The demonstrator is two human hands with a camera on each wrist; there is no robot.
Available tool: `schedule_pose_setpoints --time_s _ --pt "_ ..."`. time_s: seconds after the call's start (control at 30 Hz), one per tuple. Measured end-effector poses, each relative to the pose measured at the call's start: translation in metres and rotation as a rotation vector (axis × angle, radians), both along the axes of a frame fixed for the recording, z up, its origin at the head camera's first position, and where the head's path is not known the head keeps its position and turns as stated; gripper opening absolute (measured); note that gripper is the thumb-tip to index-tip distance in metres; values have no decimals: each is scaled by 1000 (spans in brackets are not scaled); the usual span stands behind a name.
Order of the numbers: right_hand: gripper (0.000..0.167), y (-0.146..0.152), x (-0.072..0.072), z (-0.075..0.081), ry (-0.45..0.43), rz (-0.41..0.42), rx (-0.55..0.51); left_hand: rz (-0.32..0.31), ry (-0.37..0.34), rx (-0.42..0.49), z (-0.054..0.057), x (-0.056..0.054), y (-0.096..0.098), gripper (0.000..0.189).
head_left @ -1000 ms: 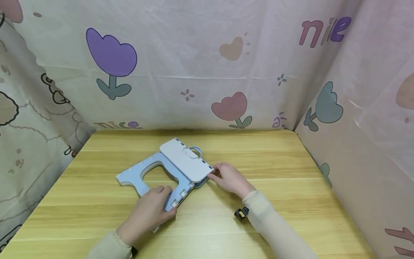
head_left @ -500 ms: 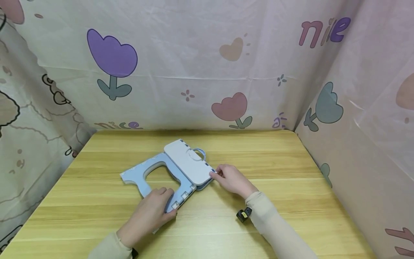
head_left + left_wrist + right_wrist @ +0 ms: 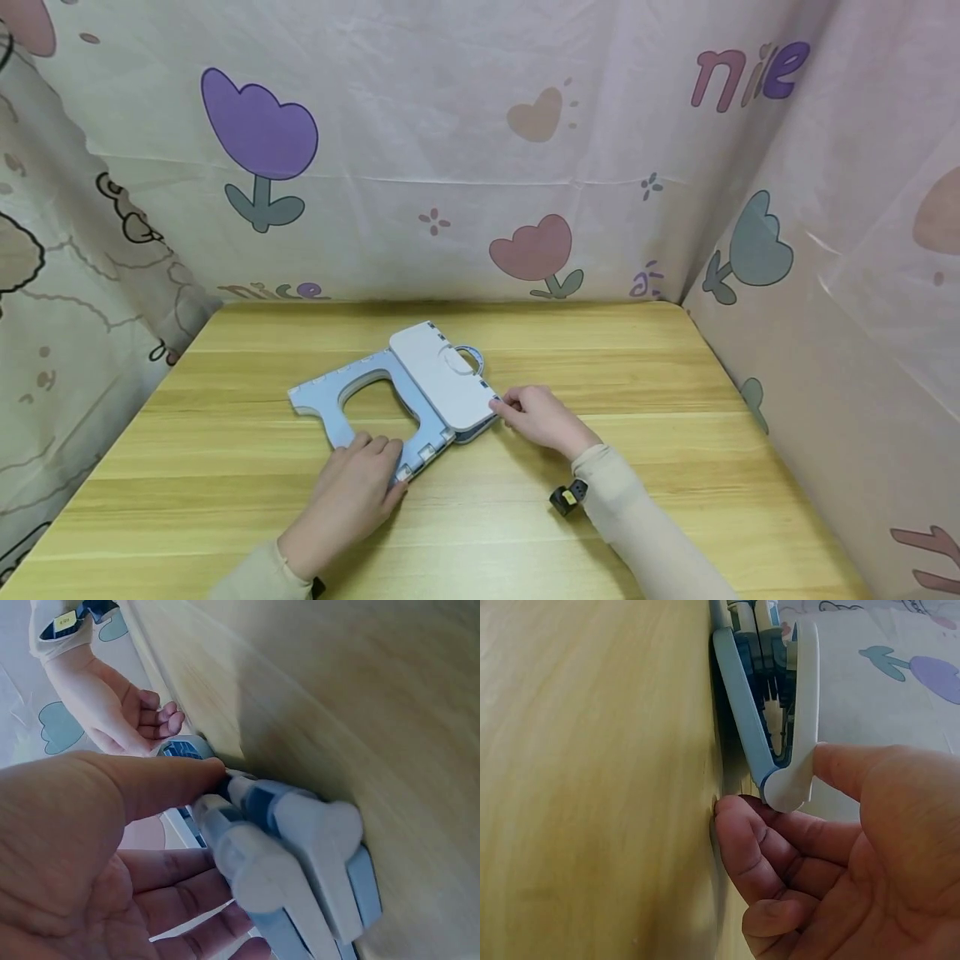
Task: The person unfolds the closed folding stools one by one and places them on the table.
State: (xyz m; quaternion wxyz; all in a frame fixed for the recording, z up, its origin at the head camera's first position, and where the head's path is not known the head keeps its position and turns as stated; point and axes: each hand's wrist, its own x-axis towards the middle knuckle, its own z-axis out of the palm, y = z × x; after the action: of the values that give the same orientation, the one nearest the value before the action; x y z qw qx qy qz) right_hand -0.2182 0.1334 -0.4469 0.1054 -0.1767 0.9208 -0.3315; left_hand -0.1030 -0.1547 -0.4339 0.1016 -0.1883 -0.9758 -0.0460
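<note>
A folding step stool (image 3: pixel 327 402) lies folded on the table, with a light blue leg panel, a large cut-out and a white top panel (image 3: pixel 442 379). My left hand (image 3: pixel 351 483) grips the leg panel's near end; the left wrist view shows the thumb on one side of the legs (image 3: pixel 262 881) and fingers on the other. At the top's right corner, my right hand (image 3: pixel 542 421) pinches the stool. In the right wrist view the thumb presses the white half (image 3: pixel 805 712), fingers are curled at the rounded hinge end, and the two halves form a narrow V.
A blue carrying handle (image 3: pixel 477 357) sticks out at the top's far edge. The wooden table (image 3: pixel 637 367) extends around the stool, its back edge against a patterned curtain (image 3: pixel 420 125). A black wrist device (image 3: pixel 567 497) is by the right sleeve.
The stool has slid a little to the right across the table, with the right hand moving along at its corner. The left hand keeps its grip and has shifted slightly.
</note>
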Motion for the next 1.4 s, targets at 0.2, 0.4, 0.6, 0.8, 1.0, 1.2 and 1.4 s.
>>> schedule_pose_setpoints --time_s 0.2,0.4,0.6,0.8,1.0,1.2,1.4 --pt "39 3 -1 -2 -58 10 -39 -18 9 6 -1 -1 1 36" --pt "42 11 1 -3 -95 -16 -73 -36 14 26 0 -1 2 39" --pt "43 23 4 2 -82 -46 -97 -56 42 53 0 0 6 46" --pt "44 31 10 20 -31 -97 -130 -79 94 99 -1 -1 11 54" --pt "42 33 20 46 30 -123 -155 -96 144 150 1 -1 15 56" --pt "39 33 30 68 104 -132 -149 -98 164 191 4 -2 18 57" --pt "37 32 38 82 169 -136 -162 -173 223 261 4 -7 17 55"
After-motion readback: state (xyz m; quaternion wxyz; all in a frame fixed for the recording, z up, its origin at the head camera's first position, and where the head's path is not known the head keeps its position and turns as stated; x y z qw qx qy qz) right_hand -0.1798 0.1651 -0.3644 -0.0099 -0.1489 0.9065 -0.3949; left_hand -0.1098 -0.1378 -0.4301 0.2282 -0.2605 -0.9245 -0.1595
